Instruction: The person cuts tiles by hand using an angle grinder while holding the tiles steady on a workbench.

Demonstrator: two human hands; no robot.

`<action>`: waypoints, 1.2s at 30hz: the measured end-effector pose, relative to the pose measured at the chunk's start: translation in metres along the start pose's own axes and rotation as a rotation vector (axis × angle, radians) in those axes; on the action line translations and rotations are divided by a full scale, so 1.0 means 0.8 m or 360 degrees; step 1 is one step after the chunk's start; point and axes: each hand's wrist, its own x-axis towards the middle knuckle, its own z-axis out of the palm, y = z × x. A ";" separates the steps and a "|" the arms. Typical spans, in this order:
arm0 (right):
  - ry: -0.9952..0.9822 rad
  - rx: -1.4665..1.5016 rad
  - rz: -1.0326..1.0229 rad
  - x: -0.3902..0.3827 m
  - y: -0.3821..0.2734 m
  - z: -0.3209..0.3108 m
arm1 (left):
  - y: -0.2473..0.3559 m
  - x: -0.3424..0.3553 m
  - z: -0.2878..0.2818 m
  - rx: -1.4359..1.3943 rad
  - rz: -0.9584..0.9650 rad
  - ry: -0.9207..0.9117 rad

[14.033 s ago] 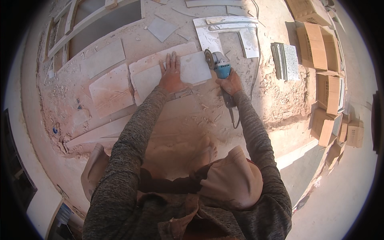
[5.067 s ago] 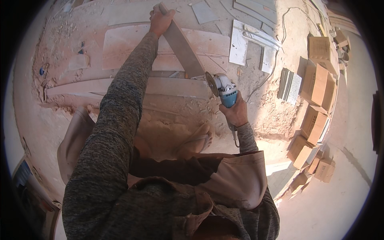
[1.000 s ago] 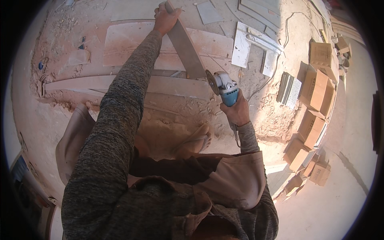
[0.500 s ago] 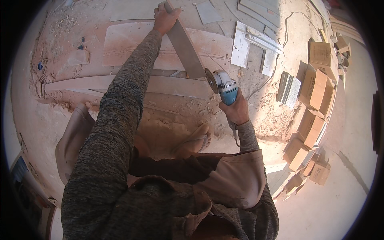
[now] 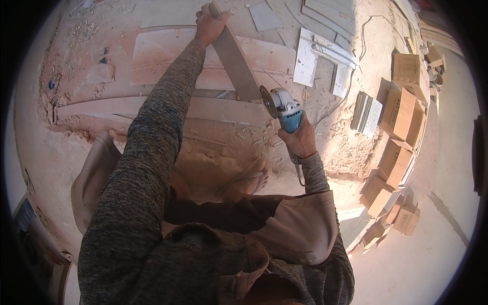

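A dusty floor (image 5: 117, 51) strewn with chips fills the scene, with cardboard boxes (image 5: 404, 119) in a row along the right. A pinkish slab (image 5: 157, 58) lies far and left of centre. Across it slants a grey strip (image 5: 236, 63), its near end toward the right, beside a blue grinder (image 5: 291, 121). The left hand (image 5: 211, 26) grips the strip's far end; the right hand (image 5: 303, 140) grasps the grinder. Whether the disc (image 5: 268, 102) touches the strip cannot be told.

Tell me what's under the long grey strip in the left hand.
Beneath the grey strip, a dusty pale slab shows on both sides; the part directly covered can't be seen.
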 end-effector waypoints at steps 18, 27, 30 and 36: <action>-0.0022 -0.0013 0.0008 0.005 -0.004 0.003 | -0.056 0.026 0.007 0.0004 0.0114 0.0024; -0.0023 0.0014 0.0017 0.007 -0.007 0.001 | -0.058 0.031 0.012 0.0033 0.0171 0.0024; -0.0012 0.0008 0.0017 0.009 -0.005 0.001 | -0.052 0.024 0.018 0.0071 0.0256 0.0046; -0.0018 -0.0001 0.0025 0.010 0.004 0.008 | -0.031 0.011 0.010 -0.0047 0.0163 0.0031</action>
